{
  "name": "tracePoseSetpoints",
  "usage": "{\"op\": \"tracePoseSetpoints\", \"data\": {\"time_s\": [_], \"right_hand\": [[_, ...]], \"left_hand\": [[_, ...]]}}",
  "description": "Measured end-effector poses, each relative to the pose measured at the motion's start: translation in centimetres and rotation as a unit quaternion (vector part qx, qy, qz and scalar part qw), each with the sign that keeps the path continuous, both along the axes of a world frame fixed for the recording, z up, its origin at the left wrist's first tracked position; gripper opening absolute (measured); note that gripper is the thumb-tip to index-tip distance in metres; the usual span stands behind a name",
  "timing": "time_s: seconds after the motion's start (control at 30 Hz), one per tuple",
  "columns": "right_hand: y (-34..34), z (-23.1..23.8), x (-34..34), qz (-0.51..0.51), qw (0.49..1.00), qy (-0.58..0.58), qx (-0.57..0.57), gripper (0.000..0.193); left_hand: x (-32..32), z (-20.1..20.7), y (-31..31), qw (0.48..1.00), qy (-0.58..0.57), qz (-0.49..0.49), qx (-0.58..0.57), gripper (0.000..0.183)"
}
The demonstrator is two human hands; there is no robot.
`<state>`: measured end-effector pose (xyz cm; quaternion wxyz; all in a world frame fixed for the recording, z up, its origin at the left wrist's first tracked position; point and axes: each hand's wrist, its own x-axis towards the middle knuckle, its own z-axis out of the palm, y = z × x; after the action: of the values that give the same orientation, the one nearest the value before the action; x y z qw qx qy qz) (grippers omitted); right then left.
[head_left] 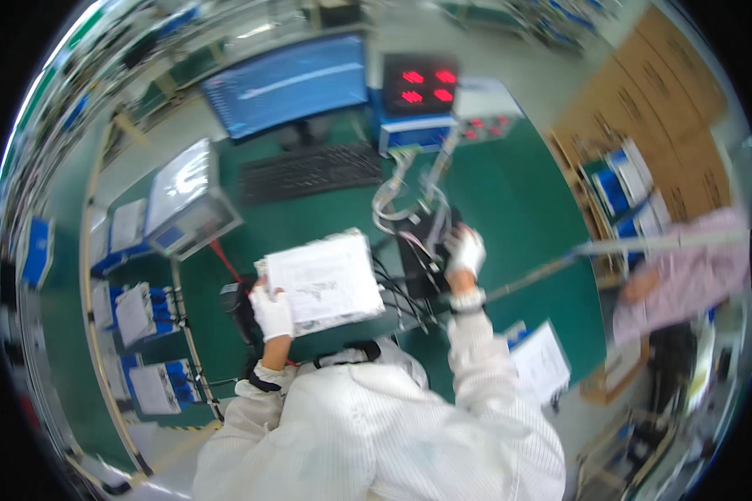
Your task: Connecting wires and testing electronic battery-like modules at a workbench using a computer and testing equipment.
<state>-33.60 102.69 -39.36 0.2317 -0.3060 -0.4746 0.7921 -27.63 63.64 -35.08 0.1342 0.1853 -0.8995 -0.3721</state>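
Observation:
My left hand (273, 314), in a white glove with bare fingertips, grips the left edge of a flat paper-topped pack (326, 282). A printed white sheet covers the pack's top, and it lies on the green bench. My right hand (466, 253), gloved the same way, is at the right edge of a black block (424, 263). Its fingers are curled, but blur hides what is between them. White cables (386, 204) run over the block's far end. Several dark leads (399, 294) lie between the pack and the block.
At the back stand a monitor (288, 83), a black keyboard (309, 173) and a red digital display (420, 85). A clear-sided box (190, 200) is at left. Blue paper-topped packs (146, 313) sit on the left rack. Someone's pink sleeve (693, 271) shows at right.

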Motion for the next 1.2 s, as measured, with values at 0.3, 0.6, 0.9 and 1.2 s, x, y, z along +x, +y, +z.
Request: {"op": "tracePoseSetpoints", "data": {"time_s": [0.3, 0.6, 0.9, 1.2], "right_hand": [[-2.3, -0.5, -10.6, 0.037, 0.831, -0.013, -0.555, 0.02], [-2.0, 1.1, -9.2, 0.154, 0.884, -0.073, -0.435, 0.024], [-0.2, -1.3, -5.1, 0.19, 0.946, -0.264, -0.006, 0.051], [-0.8, -4.5, 2.3, -0.055, 0.802, -0.102, -0.586, 0.024]], "left_hand": [[0.0, 1.2, 0.3, 0.999, -0.035, -0.007, 0.041, 0.043], [0.0, 1.0, 0.1, 0.998, -0.027, -0.015, 0.054, 0.043], [0.0, 1.0, 0.2, 0.993, -0.008, -0.029, 0.117, 0.041], [-0.2, -0.1, -0.3, 0.992, 0.001, -0.04, 0.12, 0.042]]}}
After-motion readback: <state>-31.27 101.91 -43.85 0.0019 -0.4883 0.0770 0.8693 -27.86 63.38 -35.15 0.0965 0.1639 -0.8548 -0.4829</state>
